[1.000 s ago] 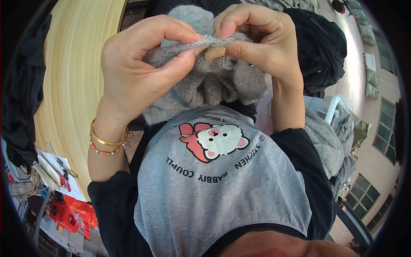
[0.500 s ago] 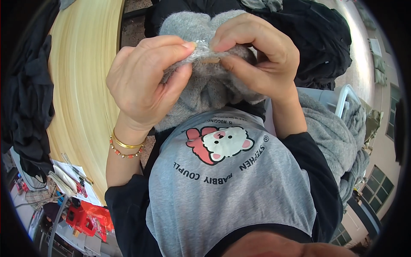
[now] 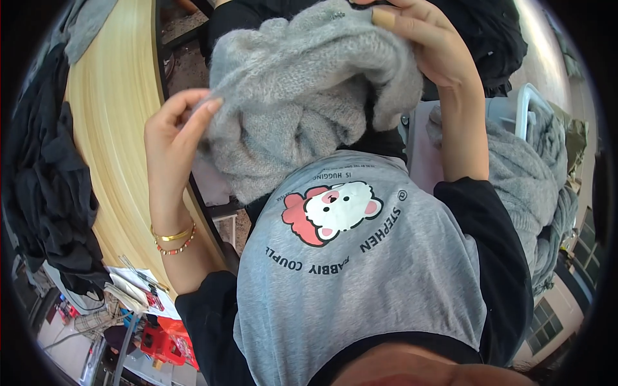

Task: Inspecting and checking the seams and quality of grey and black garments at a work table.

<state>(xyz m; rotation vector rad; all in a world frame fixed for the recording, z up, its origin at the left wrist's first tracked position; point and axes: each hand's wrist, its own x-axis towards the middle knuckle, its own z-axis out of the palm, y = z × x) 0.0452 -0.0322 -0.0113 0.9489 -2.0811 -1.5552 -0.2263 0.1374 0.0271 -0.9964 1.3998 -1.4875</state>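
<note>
A fuzzy grey knitted garment (image 3: 296,90) hangs bunched between my two hands, its lower folds over my lap. My left hand (image 3: 177,128) pinches its left edge between thumb and fingers. At the upper right, my right hand (image 3: 425,32) grips the far edge with the thumb on top; some of its fingers run out of the picture. A band of the knit is stretched from one hand to the other. Small dark marks show on the fabric near my right thumb. Which part of the garment this is, I cannot tell.
To my left is a pale wooden table (image 3: 122,148) with black cloth (image 3: 45,193) piled along its far side. More grey knitwear (image 3: 524,186) fills a pale plastic bin (image 3: 524,106) on my right. A red plastic basket (image 3: 161,344) stands at lower left.
My hands have drawn apart, the left moving left and down, the right moving right and up. The grey knit, pinched close together before, is now spread wide between them.
</note>
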